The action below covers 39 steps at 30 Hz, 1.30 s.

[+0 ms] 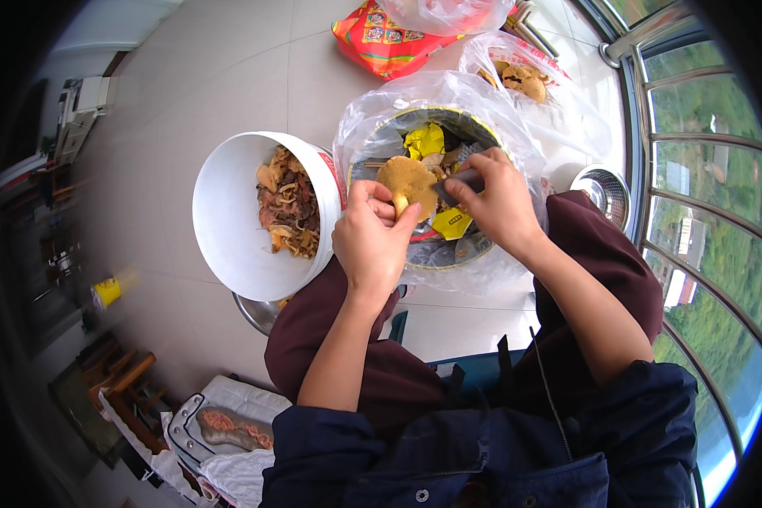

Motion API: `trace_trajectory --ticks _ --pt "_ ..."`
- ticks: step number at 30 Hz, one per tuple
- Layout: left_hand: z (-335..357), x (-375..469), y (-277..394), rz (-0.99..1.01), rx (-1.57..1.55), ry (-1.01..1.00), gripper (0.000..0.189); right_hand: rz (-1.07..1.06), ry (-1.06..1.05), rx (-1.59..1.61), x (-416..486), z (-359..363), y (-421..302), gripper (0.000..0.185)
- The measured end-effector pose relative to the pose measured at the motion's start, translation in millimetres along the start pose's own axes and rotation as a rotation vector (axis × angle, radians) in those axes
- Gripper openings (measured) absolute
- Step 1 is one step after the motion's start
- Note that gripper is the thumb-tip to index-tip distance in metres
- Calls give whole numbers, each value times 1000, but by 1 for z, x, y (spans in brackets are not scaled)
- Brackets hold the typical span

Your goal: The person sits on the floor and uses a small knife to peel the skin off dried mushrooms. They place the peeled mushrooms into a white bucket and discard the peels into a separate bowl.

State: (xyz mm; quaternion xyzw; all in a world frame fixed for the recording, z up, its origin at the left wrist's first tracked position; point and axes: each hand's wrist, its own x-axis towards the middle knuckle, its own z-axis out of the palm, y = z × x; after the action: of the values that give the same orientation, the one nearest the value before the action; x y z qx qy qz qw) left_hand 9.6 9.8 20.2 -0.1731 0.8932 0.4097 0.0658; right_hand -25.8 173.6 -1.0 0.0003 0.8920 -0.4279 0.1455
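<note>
My left hand [371,238] grips a mushroom [407,181] by its pale stem, with the porous yellow-brown underside of the cap turned up. In my right hand [501,203] is a dark, flat blade-like tool [460,186], whose end is at the right edge of the cap; whether it touches cannot be told. Both hands are over a waste bin [447,265] lined with a clear plastic bag [381,114]. Inside the bin lie yellow wrappers [425,141] and other scraps. On the left, a white bucket [228,209] tilts towards me with many trimmed mushrooms [289,209] in it.
A plastic bag of mushrooms [522,81] lies beyond the bin, near a red printed bag [390,41]. A metal colander [603,193] stands by the window railing [705,136] at right. Part of a metal bowl [254,312] shows below the bucket.
</note>
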Motion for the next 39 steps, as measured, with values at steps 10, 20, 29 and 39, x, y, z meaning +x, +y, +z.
trace_trajectory --ticks 10,20,29,39 --pt "-3 1 -1 -27 -27 -24 33 13 70 27 1 0 6 25" --pt "-11 4 0 -66 -37 -71 34 60 251 -124 9 -4 16 34" --pt "-8 3 -5 -58 -55 -67 36 11 -168 110 -4 11 2 37" --pt "-9 5 -10 -32 -34 -44 35 153 -112 134 9 -9 12 31"
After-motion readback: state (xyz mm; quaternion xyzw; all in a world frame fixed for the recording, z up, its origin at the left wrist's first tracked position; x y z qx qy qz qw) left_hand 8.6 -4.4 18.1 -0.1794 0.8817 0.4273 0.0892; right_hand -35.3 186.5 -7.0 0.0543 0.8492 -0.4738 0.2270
